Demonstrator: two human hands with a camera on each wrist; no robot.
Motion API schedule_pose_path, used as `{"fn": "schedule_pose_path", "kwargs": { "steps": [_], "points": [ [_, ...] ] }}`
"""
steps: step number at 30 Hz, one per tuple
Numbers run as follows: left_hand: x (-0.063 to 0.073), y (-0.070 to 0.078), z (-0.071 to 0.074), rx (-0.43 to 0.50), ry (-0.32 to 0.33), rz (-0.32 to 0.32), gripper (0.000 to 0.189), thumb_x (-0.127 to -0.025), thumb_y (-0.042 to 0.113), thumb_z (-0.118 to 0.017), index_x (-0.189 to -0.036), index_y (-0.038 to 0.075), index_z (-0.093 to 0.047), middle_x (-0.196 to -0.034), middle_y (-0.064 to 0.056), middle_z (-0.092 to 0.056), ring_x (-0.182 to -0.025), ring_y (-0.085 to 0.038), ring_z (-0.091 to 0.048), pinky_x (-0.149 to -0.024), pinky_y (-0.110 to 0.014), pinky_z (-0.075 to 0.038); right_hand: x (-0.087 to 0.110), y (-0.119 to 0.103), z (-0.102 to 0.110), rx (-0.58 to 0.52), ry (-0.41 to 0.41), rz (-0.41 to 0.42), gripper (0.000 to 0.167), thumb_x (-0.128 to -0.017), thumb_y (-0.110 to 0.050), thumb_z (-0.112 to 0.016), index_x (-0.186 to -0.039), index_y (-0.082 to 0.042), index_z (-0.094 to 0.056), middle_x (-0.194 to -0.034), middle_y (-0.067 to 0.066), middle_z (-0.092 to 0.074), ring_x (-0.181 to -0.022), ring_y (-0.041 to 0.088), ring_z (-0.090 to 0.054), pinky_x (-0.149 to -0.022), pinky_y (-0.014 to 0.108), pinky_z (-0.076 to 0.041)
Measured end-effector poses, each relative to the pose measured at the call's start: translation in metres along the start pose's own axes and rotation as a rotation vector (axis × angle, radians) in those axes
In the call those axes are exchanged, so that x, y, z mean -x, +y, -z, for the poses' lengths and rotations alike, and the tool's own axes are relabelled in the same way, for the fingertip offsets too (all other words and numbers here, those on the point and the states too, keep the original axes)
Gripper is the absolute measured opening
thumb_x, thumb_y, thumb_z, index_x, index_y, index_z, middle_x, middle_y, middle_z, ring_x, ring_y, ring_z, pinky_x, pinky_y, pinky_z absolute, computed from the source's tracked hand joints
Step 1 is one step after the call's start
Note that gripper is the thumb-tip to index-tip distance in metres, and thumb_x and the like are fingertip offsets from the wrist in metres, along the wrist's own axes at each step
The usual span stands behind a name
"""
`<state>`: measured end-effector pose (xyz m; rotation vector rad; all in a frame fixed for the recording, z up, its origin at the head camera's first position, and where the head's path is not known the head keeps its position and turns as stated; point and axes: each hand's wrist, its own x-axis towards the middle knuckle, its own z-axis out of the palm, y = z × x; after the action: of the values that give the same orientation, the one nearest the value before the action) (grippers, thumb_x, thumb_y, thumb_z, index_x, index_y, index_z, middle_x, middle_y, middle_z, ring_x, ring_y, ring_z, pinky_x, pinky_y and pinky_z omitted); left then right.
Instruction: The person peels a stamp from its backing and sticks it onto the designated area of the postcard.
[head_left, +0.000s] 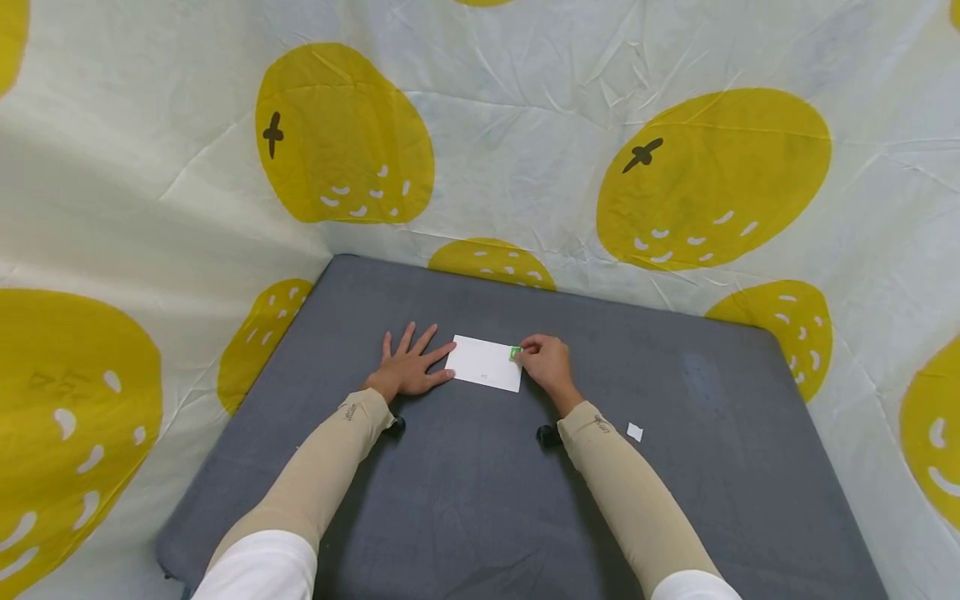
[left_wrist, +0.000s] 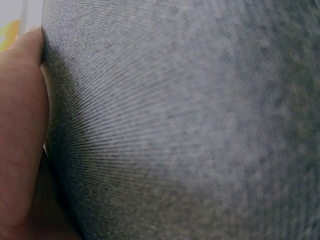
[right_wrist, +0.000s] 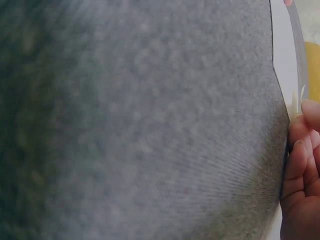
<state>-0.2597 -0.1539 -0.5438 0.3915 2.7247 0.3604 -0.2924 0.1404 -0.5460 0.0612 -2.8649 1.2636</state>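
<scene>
A white rectangular card or envelope point(head_left: 483, 363) lies on the grey surface, with faint small print near its lower edge. My left hand point(head_left: 405, 367) rests flat with fingers spread; its index fingertip and thumb touch the card's left side. In the left wrist view, the thumb point(left_wrist: 20, 120) fills the left edge. At the card's upper right corner my right hand point(head_left: 547, 362) pinches a small green-edged, stamp-like sticker point(head_left: 514, 354). The right wrist view shows the curled fingers point(right_wrist: 299, 165) beside the card point(right_wrist: 284, 45), with a thin pale edge of the sticker point(right_wrist: 302, 96) standing up at the fingertips.
A small white paper piece point(head_left: 634, 432) lies to the right of my right forearm. The grey padded table point(head_left: 465, 500) reaches back to a white cloth point(head_left: 517, 167) printed with yellow fruit, which hangs behind it and along both sides.
</scene>
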Motion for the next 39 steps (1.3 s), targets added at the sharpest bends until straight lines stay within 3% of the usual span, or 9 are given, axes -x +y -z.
{"fn": "schedule_pose_path", "kwargs": {
  "steps": [4,14,24,39],
  "points": [
    [-0.003,-0.002,-0.002,0.012,-0.011,0.002,0.07,-0.104,0.069,-0.04,-0.166,0.045,-0.019,-0.179,0.001,0.004,-0.164,-0.04,0.015,-0.123,-0.075,0.014,0.002,-0.002,-0.002,0.019,0.012,-0.008,0.012,-0.087,-0.009,-0.078,-0.097,-0.002,-0.079,-0.086,0.014,-0.077,-0.08,0.029,-0.069,-0.073,0.035,-0.054],
    [-0.001,0.0,0.0,0.013,-0.013,0.0,0.071,-0.103,0.073,-0.035,-0.166,0.046,-0.015,-0.179,0.002,0.004,-0.164,-0.039,0.015,-0.124,-0.073,0.014,0.001,-0.004,-0.003,0.06,0.033,-0.014,0.009,-0.085,-0.009,-0.074,-0.091,-0.004,-0.079,-0.079,0.011,-0.075,-0.073,0.026,-0.064,-0.067,0.03,-0.048],
    [-0.011,-0.011,-0.01,0.074,-0.007,-0.017,0.075,-0.099,0.08,-0.035,-0.165,0.049,-0.016,-0.179,0.003,0.006,-0.163,-0.038,0.018,-0.121,-0.074,0.02,-0.001,-0.004,-0.006,0.093,0.045,-0.013,0.011,-0.081,-0.007,-0.07,-0.088,-0.005,-0.078,-0.076,0.009,-0.072,-0.073,0.026,-0.064,-0.065,0.03,-0.047],
    [-0.015,-0.014,-0.014,0.049,-0.015,0.0,0.072,-0.101,0.075,-0.039,-0.164,0.05,-0.015,-0.178,0.006,0.01,-0.162,-0.035,0.023,-0.122,-0.071,0.022,-0.005,-0.01,-0.007,0.178,0.022,-0.057,0.011,-0.082,-0.016,-0.076,-0.087,-0.006,-0.079,-0.083,0.01,-0.075,-0.082,0.031,-0.066,-0.076,0.041,-0.053]
  ]
}}
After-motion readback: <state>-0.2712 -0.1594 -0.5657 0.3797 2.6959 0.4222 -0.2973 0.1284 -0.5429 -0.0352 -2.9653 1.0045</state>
